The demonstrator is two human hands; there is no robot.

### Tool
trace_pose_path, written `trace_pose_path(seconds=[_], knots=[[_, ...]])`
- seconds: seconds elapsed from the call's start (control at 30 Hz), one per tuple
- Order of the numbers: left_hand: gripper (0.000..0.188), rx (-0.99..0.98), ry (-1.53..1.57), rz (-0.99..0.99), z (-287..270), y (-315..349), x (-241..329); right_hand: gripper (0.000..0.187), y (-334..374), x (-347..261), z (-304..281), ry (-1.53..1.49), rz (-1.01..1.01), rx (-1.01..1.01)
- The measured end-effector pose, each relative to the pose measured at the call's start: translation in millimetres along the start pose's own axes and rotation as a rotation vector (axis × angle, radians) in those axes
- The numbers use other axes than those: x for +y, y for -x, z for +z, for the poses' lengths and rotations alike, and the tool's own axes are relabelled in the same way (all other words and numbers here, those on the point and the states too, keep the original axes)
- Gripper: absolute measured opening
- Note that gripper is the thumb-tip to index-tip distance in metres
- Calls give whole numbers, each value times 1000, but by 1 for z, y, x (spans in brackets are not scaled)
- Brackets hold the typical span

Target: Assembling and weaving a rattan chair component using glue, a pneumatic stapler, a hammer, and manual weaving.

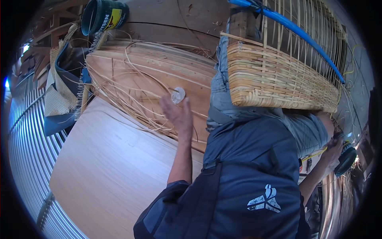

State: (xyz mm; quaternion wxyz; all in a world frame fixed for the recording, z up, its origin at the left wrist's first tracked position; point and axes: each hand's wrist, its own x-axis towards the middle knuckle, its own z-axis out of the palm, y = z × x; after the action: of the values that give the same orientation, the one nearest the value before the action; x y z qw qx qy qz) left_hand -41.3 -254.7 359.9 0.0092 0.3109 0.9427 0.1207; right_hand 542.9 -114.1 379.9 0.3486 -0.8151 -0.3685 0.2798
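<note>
My left hand is over the wooden boards, its fingers stretched out and thumb apart, with nothing held. Just beyond its fingertips is a small, clear, round object, perhaps a plastic cup. Loose, thin cane strips run beneath and beside that hand. A partly woven basket lies across my lap, its wall tightly plaited and its long stakes unwoven. Down at my right side, my right hand is beside a dark green bucket; shadow hides its fingers.
A blue tube arcs across the basket's stakes. Stacked boards and a smooth plywood sheet lie to my left. Another green bucket stands far left, above burlap cloth. Corrugated metal lines the left edge.
</note>
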Motion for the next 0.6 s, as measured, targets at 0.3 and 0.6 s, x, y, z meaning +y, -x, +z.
trace_pose_path(seconds=[0.3,0.6], knots=[[60,-159,-72,-69,23,4,-20,31,43,294,-189,1563,84,-400],[53,-294,933,227,-62,-16,156,43,-22,58,-70,481,-119,191]])
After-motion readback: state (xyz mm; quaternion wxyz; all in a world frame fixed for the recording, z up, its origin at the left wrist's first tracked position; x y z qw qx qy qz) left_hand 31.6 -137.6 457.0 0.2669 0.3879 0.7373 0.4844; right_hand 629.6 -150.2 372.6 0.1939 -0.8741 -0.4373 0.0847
